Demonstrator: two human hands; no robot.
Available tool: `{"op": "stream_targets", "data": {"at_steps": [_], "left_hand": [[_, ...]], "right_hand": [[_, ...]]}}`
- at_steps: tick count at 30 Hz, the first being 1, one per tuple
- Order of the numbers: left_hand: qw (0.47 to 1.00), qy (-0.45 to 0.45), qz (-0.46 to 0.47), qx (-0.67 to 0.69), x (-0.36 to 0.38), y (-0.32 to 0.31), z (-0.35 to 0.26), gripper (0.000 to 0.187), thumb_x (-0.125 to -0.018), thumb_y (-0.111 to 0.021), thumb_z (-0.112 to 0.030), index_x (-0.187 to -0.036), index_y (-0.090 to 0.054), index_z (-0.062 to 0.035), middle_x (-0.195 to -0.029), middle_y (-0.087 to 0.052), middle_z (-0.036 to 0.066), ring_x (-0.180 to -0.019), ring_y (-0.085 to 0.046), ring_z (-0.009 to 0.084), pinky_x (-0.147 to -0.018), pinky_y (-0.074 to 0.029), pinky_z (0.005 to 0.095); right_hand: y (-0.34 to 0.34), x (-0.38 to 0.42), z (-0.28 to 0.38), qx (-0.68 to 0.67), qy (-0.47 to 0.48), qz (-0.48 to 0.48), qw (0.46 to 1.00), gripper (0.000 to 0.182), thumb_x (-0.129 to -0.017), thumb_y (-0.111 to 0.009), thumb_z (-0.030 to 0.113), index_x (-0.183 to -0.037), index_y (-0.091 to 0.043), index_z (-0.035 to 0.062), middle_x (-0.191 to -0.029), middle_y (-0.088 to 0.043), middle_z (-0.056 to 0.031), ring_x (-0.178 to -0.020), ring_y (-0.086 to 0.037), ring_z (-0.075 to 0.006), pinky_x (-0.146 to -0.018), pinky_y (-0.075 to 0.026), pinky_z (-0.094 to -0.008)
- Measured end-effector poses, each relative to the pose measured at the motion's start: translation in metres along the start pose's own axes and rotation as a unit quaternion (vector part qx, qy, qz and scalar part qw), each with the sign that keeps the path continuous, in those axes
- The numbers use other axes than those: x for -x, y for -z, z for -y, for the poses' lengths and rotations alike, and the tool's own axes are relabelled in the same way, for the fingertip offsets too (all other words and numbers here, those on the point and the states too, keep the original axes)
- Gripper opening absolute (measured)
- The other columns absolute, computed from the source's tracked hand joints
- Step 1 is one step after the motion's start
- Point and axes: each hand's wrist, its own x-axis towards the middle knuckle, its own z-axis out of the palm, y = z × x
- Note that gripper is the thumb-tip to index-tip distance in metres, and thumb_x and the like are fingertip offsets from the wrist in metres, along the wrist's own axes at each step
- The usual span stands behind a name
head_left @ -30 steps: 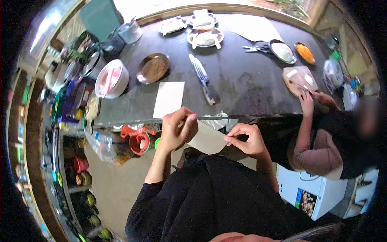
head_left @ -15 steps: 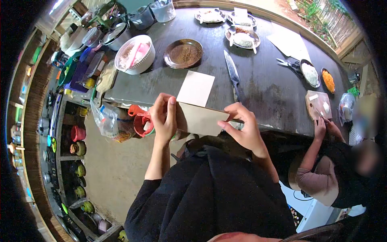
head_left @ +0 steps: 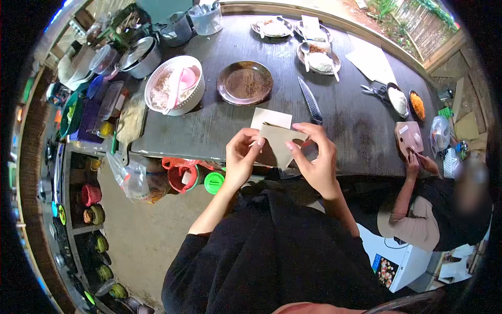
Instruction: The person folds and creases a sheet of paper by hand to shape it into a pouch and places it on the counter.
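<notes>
A folded piece of brown paper (head_left: pixel 278 144) is held up at the near edge of the dark table. My left hand (head_left: pixel 242 158) pinches its left side between thumb and fingers. At the right side, my right hand (head_left: pixel 320 161) grips it the same way, thumb in front. Just beyond, a pale square sheet (head_left: pixel 272 118) lies on the table, partly covered by the held paper. A knife (head_left: pixel 309 98) with a dimpled blade rests past my right hand, its handle hidden. Farther off sits a brown round plate (head_left: pixel 244 82).
A white basket (head_left: pixel 175 86) with a pink scoop stands at left. Plates of white powder (head_left: pixel 320 62) are at the back; scissors (head_left: pixel 377 93) and an orange-filled dish (head_left: pixel 417 106) lie right. A co-worker's hands (head_left: pixel 415 163) work at a small board (head_left: pixel 410 135).
The brown paper, wide and stretched between my hands before, now looks narrower and folded. My hands are closer together and nearer the pale sheet. The view has shifted slightly.
</notes>
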Motion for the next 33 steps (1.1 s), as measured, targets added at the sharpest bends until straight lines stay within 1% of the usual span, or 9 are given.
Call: {"op": "stream_targets", "data": {"at_steps": [11, 15, 19, 21, 25, 29, 30, 31, 33], "left_hand": [[0.987, 0.089, -0.053, 0.122, -0.03, 0.039, 0.033, 0.011, -0.093, -0.056, -0.012, -0.098, -0.058, -0.0022, -0.084, -0.059, -0.003, -0.076, -0.05, 0.0032, -0.068, -0.039, 0.0185], [0.977, 0.118, -0.057, 0.17, -0.033, 0.045, 0.041, 0.012, -0.094, -0.056, -0.013, -0.098, -0.058, -0.0024, -0.087, -0.058, -0.002, -0.079, -0.05, 0.004, -0.07, -0.039, 0.0186], [0.971, 0.075, -0.069, 0.218, -0.034, 0.045, 0.042, 0.012, -0.094, -0.055, -0.012, -0.101, -0.056, -0.0029, -0.094, -0.059, 0.001, -0.086, -0.051, 0.0055, -0.076, -0.041, 0.0208], [0.966, 0.083, -0.06, 0.237, -0.036, 0.05, 0.039, 0.015, -0.094, -0.054, -0.012, -0.106, -0.053, -0.0033, -0.097, -0.059, 0.001, -0.089, -0.052, 0.0058, -0.079, -0.043, 0.0225], [0.925, 0.1, -0.106, 0.352, -0.037, 0.051, 0.031, 0.02, -0.097, -0.045, -0.015, -0.113, -0.049, -0.0031, -0.106, -0.056, 0.005, -0.095, -0.055, 0.0131, -0.083, -0.045, 0.0268], [0.994, 0.089, 0.033, -0.063, -0.025, 0.075, 0.058, 0.029, -0.095, -0.045, -0.013, -0.122, -0.046, -0.0038, -0.114, -0.054, 0.009, -0.103, -0.055, 0.0197, -0.084, -0.047, 0.032], [0.963, 0.125, 0.026, 0.24, -0.022, 0.073, 0.052, 0.031, -0.095, -0.043, -0.016, -0.124, -0.045, -0.0037, -0.114, -0.054, 0.01, -0.104, -0.055, 0.0213, -0.085, -0.048, 0.033], [0.841, 0.148, 0.018, 0.52, -0.02, 0.073, 0.048, 0.034, -0.096, -0.04, -0.019, -0.126, -0.044, -0.0035, -0.114, -0.054, 0.012, -0.105, -0.055, 0.023, -0.085, -0.049, 0.0339], [0.889, 0.119, 0.005, 0.443, -0.016, 0.078, 0.063, 0.039, -0.097, -0.035, -0.026, -0.127, -0.043, -0.0029, -0.117, -0.053, 0.014, -0.107, -0.054, 0.0273, -0.089, -0.048, 0.038]], "right_hand": [[-0.052, -0.002, -0.005, 0.245, 0.046, -0.061, 0.967, 0.043, -0.074, -0.069, 0.01, -0.115, -0.06, 0.0042, -0.122, -0.055, -0.0162, -0.106, -0.055, -0.0325, -0.09, -0.044, -0.0396], [-0.063, 0.003, -0.005, 0.23, 0.014, -0.044, 0.972, 0.038, -0.076, -0.063, 0.019, -0.112, -0.063, 0.0071, -0.134, -0.045, -0.0186, -0.123, -0.041, -0.0394, -0.102, -0.031, -0.0469], [-0.086, 0.013, -0.004, 0.269, 0.047, -0.078, 0.959, 0.033, -0.075, -0.058, 0.018, -0.106, -0.067, 0.0125, -0.119, -0.05, -0.0161, -0.106, -0.045, -0.0319, -0.095, -0.028, -0.0445], [-0.099, 0.011, 0.001, 0.35, 0.029, -0.079, 0.933, 0.031, -0.074, -0.064, 0.019, -0.104, -0.067, 0.0164, -0.087, -0.048, -0.0046, -0.083, -0.045, -0.0226, -0.082, -0.028, -0.0384], [-0.111, -0.006, 0.0, 0.268, -0.046, -0.024, 0.962, 0.033, -0.07, -0.072, 0.018, -0.102, -0.065, 0.0131, -0.079, -0.051, -0.0039, -0.073, -0.05, -0.0218, -0.075, -0.035, -0.0365], [-0.126, -0.006, -0.008, 0.178, -0.051, -0.01, 0.983, 0.027, -0.071, -0.074, 0.017, -0.094, -0.062, 0.0089, -0.084, -0.058, -0.0077, -0.079, -0.057, -0.0288, -0.067, -0.044, -0.0401], [-0.129, -0.008, -0.005, 0.184, -0.047, -0.018, 0.982, 0.023, -0.072, -0.073, 0.016, -0.09, -0.061, 0.008, -0.08, -0.058, -0.0076, -0.076, -0.057, -0.0275, -0.065, -0.044, -0.0392], [-0.132, -0.01, -0.005, 0.183, -0.044, -0.016, 0.982, 0.023, -0.072, -0.073, 0.016, -0.09, -0.061, 0.008, -0.08, -0.058, -0.0076, -0.076, -0.057, -0.0275, -0.065, -0.044, -0.0392], [-0.138, -0.011, -0.005, 0.181, -0.032, -0.037, 0.982, 0.019, -0.072, -0.073, 0.016, -0.086, -0.062, 0.008, -0.079, -0.058, -0.0075, -0.074, -0.058, -0.0271, -0.064, -0.044, -0.0383]]}}
